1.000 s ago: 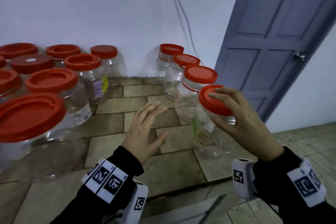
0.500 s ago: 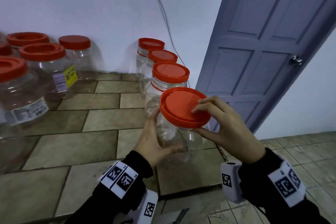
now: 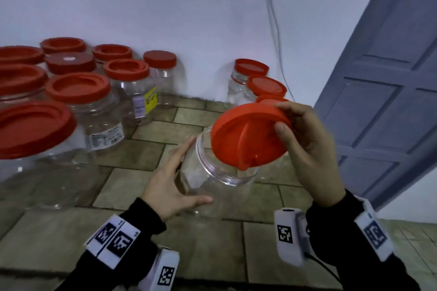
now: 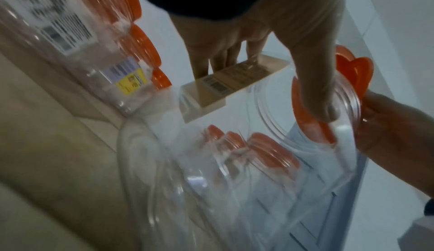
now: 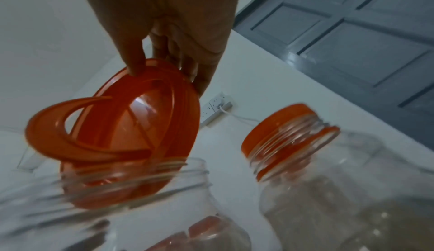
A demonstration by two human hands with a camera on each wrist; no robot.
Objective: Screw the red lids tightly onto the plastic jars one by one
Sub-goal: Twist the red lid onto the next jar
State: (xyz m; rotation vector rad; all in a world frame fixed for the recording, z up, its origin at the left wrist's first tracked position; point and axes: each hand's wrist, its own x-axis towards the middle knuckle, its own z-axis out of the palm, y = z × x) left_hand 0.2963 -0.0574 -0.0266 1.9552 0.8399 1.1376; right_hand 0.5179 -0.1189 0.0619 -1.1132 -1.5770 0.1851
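Note:
A clear plastic jar (image 3: 212,172) leans with its open mouth toward me; my left hand (image 3: 196,172) grips its side, fingers on the far side and thumb in front. My right hand (image 3: 282,118) pinches the rim of a red lid (image 3: 246,134), held tilted above the mouth with only its lower edge near the rim. In the left wrist view my left hand (image 4: 274,88) wraps the jar (image 4: 234,162), thumb by its neck. In the right wrist view the red lid (image 5: 131,134) shows its underside and a loose carry handle over the jar mouth (image 5: 131,177).
Several lidded jars (image 3: 78,87) crowd the tiled floor (image 3: 142,184) at the left. More lidded jars (image 3: 250,68) stand by the white wall behind my right hand. A grey-blue door (image 3: 390,101) fills the right side. A cable (image 3: 274,30) runs down the wall.
Half a second ago the lid sat flat on the jar; now my right hand holds it tipped up off the mouth. My left hand, open a second ago, grips the jar.

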